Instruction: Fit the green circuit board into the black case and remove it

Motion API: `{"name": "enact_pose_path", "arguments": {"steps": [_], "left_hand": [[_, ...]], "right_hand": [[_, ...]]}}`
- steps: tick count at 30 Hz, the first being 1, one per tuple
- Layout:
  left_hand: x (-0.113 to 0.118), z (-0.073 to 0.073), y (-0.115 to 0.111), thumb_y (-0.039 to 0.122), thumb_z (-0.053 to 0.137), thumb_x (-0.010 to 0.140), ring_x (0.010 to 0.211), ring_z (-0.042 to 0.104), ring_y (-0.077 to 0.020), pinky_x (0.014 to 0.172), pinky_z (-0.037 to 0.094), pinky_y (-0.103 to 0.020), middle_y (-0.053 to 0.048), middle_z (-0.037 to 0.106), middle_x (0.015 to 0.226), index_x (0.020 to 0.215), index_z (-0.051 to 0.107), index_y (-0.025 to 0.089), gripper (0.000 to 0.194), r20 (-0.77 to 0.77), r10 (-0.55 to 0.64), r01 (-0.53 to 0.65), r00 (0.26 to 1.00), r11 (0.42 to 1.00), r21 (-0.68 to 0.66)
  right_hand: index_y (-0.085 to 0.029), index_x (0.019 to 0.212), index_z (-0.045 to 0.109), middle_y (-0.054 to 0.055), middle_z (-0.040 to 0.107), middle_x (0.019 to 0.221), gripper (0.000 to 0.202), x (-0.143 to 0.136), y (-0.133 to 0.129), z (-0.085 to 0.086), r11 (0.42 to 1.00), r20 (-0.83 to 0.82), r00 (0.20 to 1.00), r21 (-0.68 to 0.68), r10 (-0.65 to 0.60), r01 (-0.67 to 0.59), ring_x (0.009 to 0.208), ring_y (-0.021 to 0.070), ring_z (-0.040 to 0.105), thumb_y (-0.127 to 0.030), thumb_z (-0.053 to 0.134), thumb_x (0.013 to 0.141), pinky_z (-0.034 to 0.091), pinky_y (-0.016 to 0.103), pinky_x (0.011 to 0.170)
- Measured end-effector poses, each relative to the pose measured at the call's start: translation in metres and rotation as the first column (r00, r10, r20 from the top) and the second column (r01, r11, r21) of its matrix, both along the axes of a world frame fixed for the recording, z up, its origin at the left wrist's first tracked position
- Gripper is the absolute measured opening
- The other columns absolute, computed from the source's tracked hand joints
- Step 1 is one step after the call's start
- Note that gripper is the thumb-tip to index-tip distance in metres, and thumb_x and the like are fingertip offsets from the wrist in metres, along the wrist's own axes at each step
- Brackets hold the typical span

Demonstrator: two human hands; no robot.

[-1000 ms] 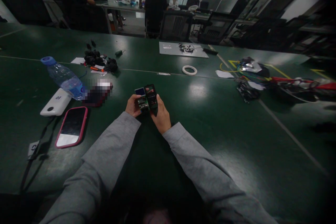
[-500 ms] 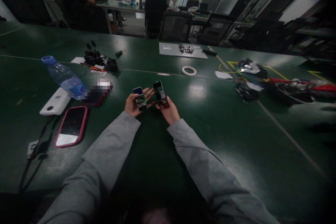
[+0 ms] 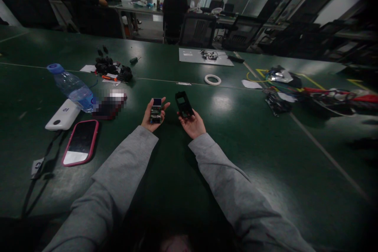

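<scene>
A circuit board with a small screen [image 3: 156, 111] is held, face up, by the left hand [image 3: 148, 119] above the green table [image 3: 230, 126]. The right hand [image 3: 195, 126] grips a black windowed housing [image 3: 186, 110]. Board and housing are apart, the electronics exposed. Beyond lies a white ring [image 3: 206, 80]; leftward, a pink-cased phone [image 3: 82, 138].

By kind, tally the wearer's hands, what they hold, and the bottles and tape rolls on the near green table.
Hands (left hand, right hand): 2
Circuit board: 1
Black housing: 1
Water bottle: 1
White tape roll: 1
Total: 6
</scene>
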State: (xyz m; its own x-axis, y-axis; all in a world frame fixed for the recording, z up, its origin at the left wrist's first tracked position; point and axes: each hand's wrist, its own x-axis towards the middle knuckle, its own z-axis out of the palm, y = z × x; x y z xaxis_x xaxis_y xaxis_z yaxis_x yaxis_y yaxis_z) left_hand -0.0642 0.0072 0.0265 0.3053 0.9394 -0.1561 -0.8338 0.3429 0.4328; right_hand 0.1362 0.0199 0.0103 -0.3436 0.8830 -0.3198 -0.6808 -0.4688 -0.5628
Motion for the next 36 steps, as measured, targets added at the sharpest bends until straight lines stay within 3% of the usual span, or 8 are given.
{"name": "enact_pose_path", "arguments": {"steps": [5,10,15,20,23,26,29,36], "left_hand": [[0.006,-0.004,0.007,0.04,0.06,0.088,0.056,0.06,-0.0089,0.054,0.05,-0.019,-0.001,0.062,0.07,0.108,0.06,0.015,0.031,-0.137,0.143,-0.152,0.98,0.987,-0.059],[0.005,-0.005,0.015,0.043,0.051,0.089,0.072,0.066,-0.0183,0.073,0.055,-0.034,-0.006,0.064,0.074,0.088,0.059,0.014,0.029,-0.144,0.221,-0.232,0.965,0.971,-0.063],[0.005,-0.007,0.015,0.021,0.057,0.084,0.09,0.068,-0.0222,0.084,0.053,-0.039,-0.006,0.066,0.093,0.105,0.058,0.017,0.021,-0.242,0.173,-0.172,0.955,0.985,0.025],[0.017,-0.025,0.018,0.02,0.075,0.074,0.104,0.063,-0.0199,0.087,0.052,-0.037,-0.004,0.06,0.12,0.136,0.039,0.035,0.074,-0.491,0.423,-0.381,0.761,0.905,0.189],[0.019,-0.035,0.022,0.026,0.081,0.069,0.117,0.056,-0.0218,0.093,0.05,-0.036,-0.006,0.054,0.129,0.137,0.04,0.033,0.081,-0.572,0.532,-0.437,0.624,0.845,0.309],[0.019,-0.038,0.023,0.027,0.083,0.066,0.12,0.054,-0.0219,0.095,0.049,-0.035,-0.007,0.055,0.128,0.136,0.042,0.031,0.081,-0.59,0.57,-0.46,0.572,0.818,0.345],[0.019,-0.033,0.021,0.024,0.083,0.066,0.11,0.06,-0.021,0.089,0.052,-0.035,-0.006,0.059,0.121,0.13,0.048,0.029,0.073,-0.578,0.539,-0.463,0.613,0.838,0.29],[0.019,-0.016,0.014,0.034,0.069,0.078,0.077,0.067,-0.0176,0.078,0.056,-0.035,-0.003,0.065,0.082,0.095,0.062,0.016,0.026,-0.213,0.298,-0.297,0.93,0.954,0.038]], "right_hand": [[-0.016,0.102,0.059,0.012,0.068,0.092,0.027,0.0,0.0,0.004,0.999,-0.019,1.0,-0.032,0.004,-0.005,0.075,0.0157,0.066,-0.034,0.039,0.096,0.057,0.023,0.062],[-0.016,0.1,0.059,0.014,0.067,0.094,0.029,0.0,0.0,0.002,1.0,-0.026,1.0,-0.031,0.003,-0.004,0.074,0.015,0.066,-0.035,0.037,0.098,0.056,0.021,0.06],[-0.016,0.099,0.061,0.012,0.067,0.095,0.025,0.001,0.002,-0.002,1.0,-0.036,0.999,-0.017,0.013,-0.013,0.076,0.015,0.065,-0.036,0.046,0.095,0.056,0.022,0.062],[-0.016,0.099,0.061,0.013,0.067,0.096,0.026,0.001,0.003,-0.004,1.0,-0.024,1.0,-0.02,0.007,-0.008,0.076,0.015,0.065,-0.037,0.046,0.095,0.056,0.022,0.062],[-0.016,0.099,0.061,0.012,0.067,0.097,0.025,0.002,0.003,-0.004,1.0,-0.023,1.0,-0.009,0.013,-0.014,0.076,0.0148,0.065,-0.038,0.049,0.094,0.056,0.022,0.063],[-0.016,0.099,0.061,0.011,0.067,0.096,0.025,0.002,0.002,-0.002,1.0,-0.019,1.0,-0.003,0.019,-0.019,0.075,0.0143,0.065,-0.039,0.052,0.092,0.056,0.022,0.062],[-0.016,0.099,0.06,0.012,0.067,0.096,0.026,0.001,0.0,0.0,1.0,-0.011,1.0,-0.014,0.019,-0.019,0.074,0.0141,0.064,-0.038,0.048,0.093,0.055,0.022,0.061],[-0.017,0.092,0.061,0.011,0.067,0.094,0.023,0.0,0.001,-0.002,1.0,-0.011,1.0,-0.02,0.005,-0.005,0.075,0.0146,0.064,-0.039,0.056,0.089,0.053,0.021,0.06]]}}
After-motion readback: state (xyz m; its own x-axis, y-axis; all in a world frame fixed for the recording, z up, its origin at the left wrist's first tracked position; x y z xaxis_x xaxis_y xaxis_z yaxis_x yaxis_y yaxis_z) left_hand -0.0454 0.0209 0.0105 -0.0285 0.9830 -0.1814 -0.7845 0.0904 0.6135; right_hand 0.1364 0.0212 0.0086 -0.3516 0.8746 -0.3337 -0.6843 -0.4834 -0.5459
